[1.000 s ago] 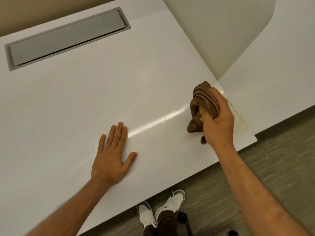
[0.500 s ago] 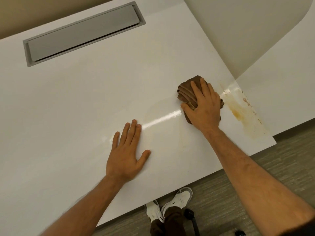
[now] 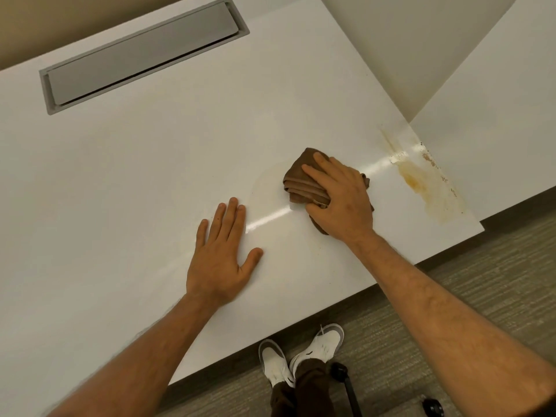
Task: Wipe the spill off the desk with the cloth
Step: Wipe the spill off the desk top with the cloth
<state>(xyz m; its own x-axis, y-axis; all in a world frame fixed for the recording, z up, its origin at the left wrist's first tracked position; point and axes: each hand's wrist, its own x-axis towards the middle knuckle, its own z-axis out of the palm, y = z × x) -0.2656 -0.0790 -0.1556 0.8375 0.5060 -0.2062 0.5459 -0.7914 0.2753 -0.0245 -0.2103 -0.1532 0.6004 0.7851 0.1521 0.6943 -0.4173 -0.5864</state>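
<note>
Near the right front corner of the white table [image 3: 150, 164], an orange-yellow spill [image 3: 427, 188] runs as a streak along the right edge, with small reddish-brown flecks beside it at the very edge; it appears darkest about midway and fades toward the front corner. Brown cloth [image 3: 301, 182], bunched in folds, lies on the table left of the spill and apart from it, with a band of bare white surface between them. Right hand [image 3: 343, 200] rests on top of the cloth, palm down, its fingers [image 3: 319, 173] spread across the folds and bent over them, thumb at the cloth's near side, so the hand grips and presses the cloth to the table. Part of the cloth shows past the hand on the right side and beneath the wrist. Left hand [image 3: 222, 254] lies flat on the table, left of the cloth and not touching it, fingers straight and close together, thumb out to the right, holding nothing. A bright glare line crosses the surface from beside the left fingertips, under the cloth, toward the spill. At the far left of the table, a grey rectangular hatch [image 3: 141, 55] sits recessed in the top, lid closed. Below the front edge: grey carpet [image 3: 481, 296], two white shoes [image 3: 301, 353], dark trouser cuffs.
</note>
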